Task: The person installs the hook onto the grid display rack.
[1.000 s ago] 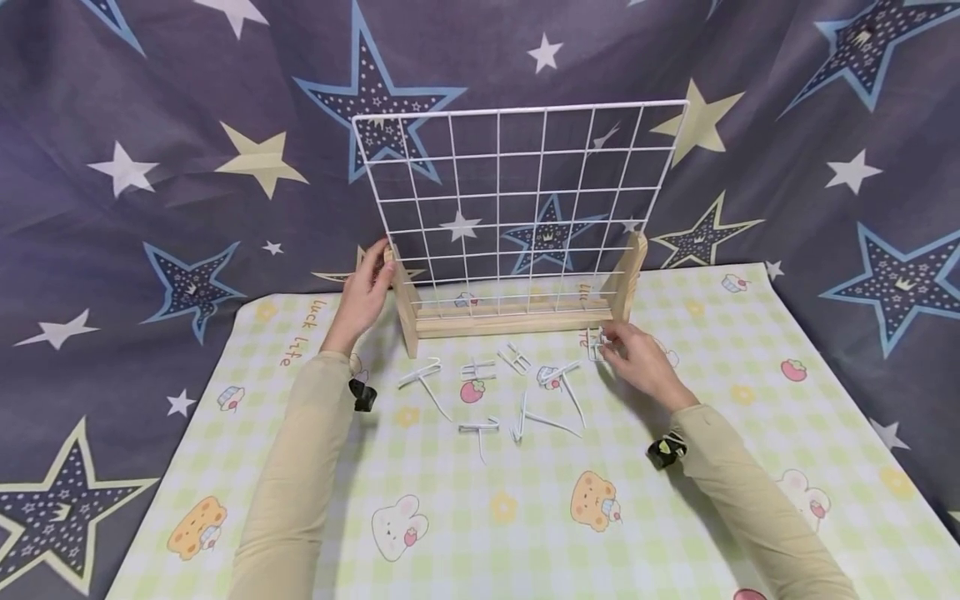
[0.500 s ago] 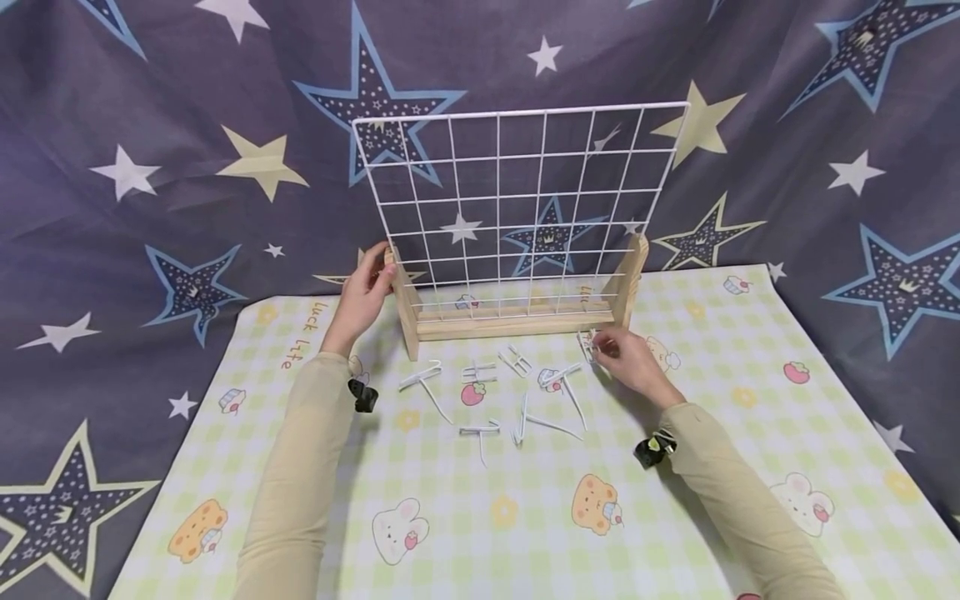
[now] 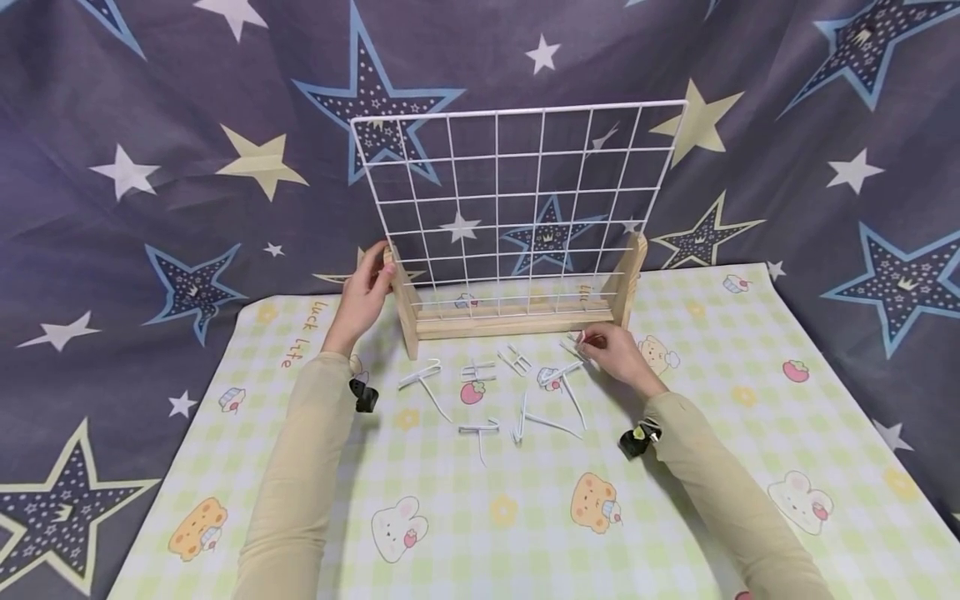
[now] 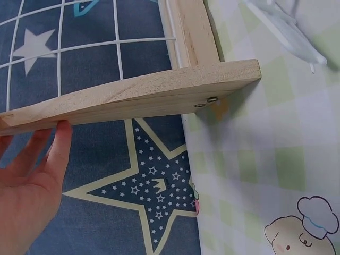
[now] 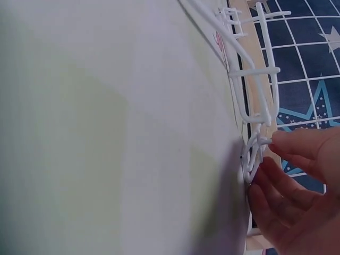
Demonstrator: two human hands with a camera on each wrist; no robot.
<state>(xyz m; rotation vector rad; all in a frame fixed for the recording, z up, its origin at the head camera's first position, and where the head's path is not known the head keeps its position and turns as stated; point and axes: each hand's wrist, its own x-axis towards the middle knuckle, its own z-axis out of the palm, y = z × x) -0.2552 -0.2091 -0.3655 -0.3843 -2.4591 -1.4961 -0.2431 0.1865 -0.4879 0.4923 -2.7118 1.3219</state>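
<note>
A white wire grid panel (image 3: 517,196) stands upright in a wooden base (image 3: 517,323). My left hand (image 3: 363,287) holds the base's left upright (image 3: 405,308); in the left wrist view, fingers (image 4: 62,135) meet the upright's outer face and the thumb cannot be told apart. By the base's right front, my right hand (image 3: 617,354) pinches a small white wire hook (image 5: 254,154), partly hidden by the fingers. Several white hooks lie before the base, among them a short-pronged one (image 3: 515,359), another short one (image 3: 478,371) and a long-armed one (image 3: 566,387) beside the right hand.
Other long-armed hooks (image 3: 427,382) lie at the left, with a smaller one (image 3: 480,429) nearer the front. A checked, cartoon-printed cloth (image 3: 300,467) covers the table. Behind the rack hangs a dark star-patterned curtain (image 3: 187,100).
My right hand has moved left and slightly toward me along the base, carrying the small hook toward the others on the table. My left hand stays at the left upright.
</note>
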